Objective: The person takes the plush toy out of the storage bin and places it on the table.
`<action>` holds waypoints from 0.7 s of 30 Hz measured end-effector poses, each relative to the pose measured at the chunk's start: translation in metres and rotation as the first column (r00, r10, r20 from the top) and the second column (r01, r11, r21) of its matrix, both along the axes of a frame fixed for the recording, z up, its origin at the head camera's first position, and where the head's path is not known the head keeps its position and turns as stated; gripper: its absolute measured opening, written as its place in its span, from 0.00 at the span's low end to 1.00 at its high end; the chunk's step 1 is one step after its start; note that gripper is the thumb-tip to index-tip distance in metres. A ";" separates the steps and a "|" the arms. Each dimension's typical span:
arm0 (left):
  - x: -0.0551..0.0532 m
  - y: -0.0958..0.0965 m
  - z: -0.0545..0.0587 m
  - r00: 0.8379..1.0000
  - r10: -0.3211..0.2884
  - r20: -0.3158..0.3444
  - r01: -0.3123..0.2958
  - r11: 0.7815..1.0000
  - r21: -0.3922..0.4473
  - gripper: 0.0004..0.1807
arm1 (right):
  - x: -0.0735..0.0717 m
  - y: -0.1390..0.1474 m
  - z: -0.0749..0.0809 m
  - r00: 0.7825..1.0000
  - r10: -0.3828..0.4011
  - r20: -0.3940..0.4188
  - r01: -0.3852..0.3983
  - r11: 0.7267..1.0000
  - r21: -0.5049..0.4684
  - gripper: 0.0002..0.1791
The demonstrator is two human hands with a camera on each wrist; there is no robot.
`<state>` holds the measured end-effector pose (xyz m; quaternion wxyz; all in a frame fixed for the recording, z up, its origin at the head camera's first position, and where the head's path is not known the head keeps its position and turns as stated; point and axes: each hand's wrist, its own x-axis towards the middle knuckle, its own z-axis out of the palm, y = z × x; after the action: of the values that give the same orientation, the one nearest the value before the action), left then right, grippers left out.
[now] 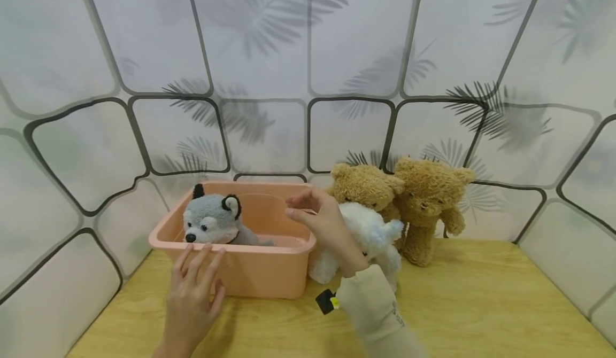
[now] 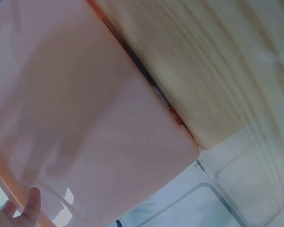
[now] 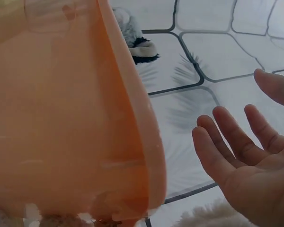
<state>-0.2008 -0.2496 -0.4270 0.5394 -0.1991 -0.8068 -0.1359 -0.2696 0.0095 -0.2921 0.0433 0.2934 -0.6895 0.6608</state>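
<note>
A grey and white husky plush sits inside a peach plastic bin, its head above the front rim at the left. My left hand is at the bin's front, extended fingertips touching the rim and the thumb lower, beside the front wall. Over the bin's right end hovers my right hand, fingers loosely bent, with nothing in it. In the right wrist view this hand is apart from the bin's rim. A white plush with pale blue patches stands right of the bin, partly behind my right forearm.
Two brown teddy bears stand behind and right of the white plush. A black tag with a yellow patch lies by my right sleeve. Patterned fabric encloses the wooden table at the back and sides.
</note>
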 end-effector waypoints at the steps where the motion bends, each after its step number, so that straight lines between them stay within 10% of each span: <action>1: 0.000 0.000 0.000 1.000 0.003 0.002 -0.003 1.000 0.000 0.27 | -0.001 -0.002 -0.001 1.000 0.003 0.012 -0.003 1.000 0.009 0.07; 21: -0.003 0.001 0.000 0.998 0.007 -0.056 -0.006 1.000 0.019 0.25 | -0.014 -0.037 0.001 0.988 0.035 0.149 -0.059 0.985 0.162 0.15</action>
<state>-0.2042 -0.2488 -0.4273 0.5640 -0.1952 -0.7908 -0.1360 -0.2834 -0.0273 -0.2912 -0.0477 0.2631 -0.7364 0.6215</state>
